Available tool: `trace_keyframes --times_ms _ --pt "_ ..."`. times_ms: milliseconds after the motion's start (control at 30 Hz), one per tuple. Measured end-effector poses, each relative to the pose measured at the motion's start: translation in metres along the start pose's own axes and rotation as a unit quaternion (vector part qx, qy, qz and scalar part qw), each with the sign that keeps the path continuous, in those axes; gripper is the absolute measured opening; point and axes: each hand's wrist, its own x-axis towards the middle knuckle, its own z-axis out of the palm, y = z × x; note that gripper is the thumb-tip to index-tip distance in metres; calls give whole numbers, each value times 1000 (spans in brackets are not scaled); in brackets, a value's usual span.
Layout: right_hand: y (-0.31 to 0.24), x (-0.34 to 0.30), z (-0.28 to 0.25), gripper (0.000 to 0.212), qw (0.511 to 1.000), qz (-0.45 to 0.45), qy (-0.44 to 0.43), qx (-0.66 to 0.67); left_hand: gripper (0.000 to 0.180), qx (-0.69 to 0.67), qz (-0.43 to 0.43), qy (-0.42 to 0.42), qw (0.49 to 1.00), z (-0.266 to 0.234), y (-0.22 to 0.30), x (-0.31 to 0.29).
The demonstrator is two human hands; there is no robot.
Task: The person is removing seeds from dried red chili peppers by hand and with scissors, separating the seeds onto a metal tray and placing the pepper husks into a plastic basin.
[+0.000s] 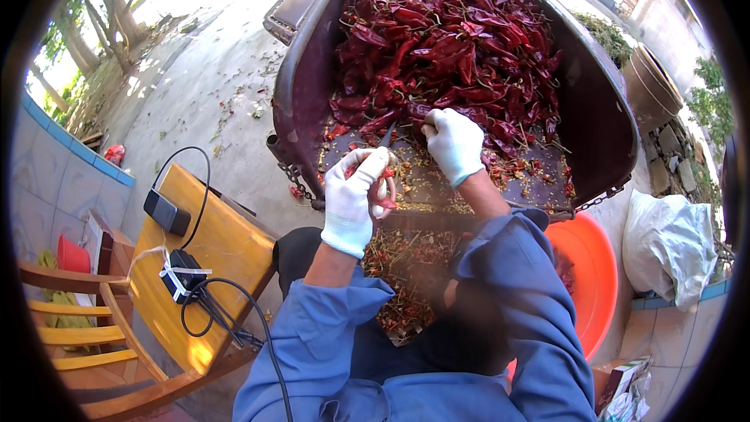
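My left hand [349, 195], in a white knit glove, is closed around a pair of scissors [387, 137] with a dark pointed blade facing up and away. A ring-shaped handle and red bits show by its fingers. My right hand [455, 146], gloved the same way, is at the near edge of a heap of dried red chili peppers [453, 27]. Its thumb and fingers pinch a dark red chili pepper [419, 112], partly hidden. The heap fills the far part of a dark maroon cart bed [590, 101]. Yellow seeds and red scraps cover the near boards.
Below the cart's edge lies a pile of stems and scraps [402, 273]. An orange basin [598, 273] stands right of my knees, partly behind my arm. At left is a wooden chair [156, 297] with black boxes and cables. A white sack [668, 246] sits far right.
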Motion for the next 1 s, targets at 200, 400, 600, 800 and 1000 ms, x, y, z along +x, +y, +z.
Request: trace_keyframes --times_ms 200,400,600,800,1000 --pt "-8 -15 -48 14 966 102 86 222 22 61 14 36 997 11 0 0" --pt "-53 -65 -75 13 875 163 -11 456 51 261 146 -19 954 17 -15 1" --pt "-45 -79 -85 14 805 175 -139 550 46 265 128 -95 951 13 -13 -1" --pt "-46 -73 -93 17 812 197 -175 521 37 442 266 -36 856 6 -22 2" --pt "-44 -69 -95 25 917 20 -53 394 27 538 307 -45 784 9 -28 0"
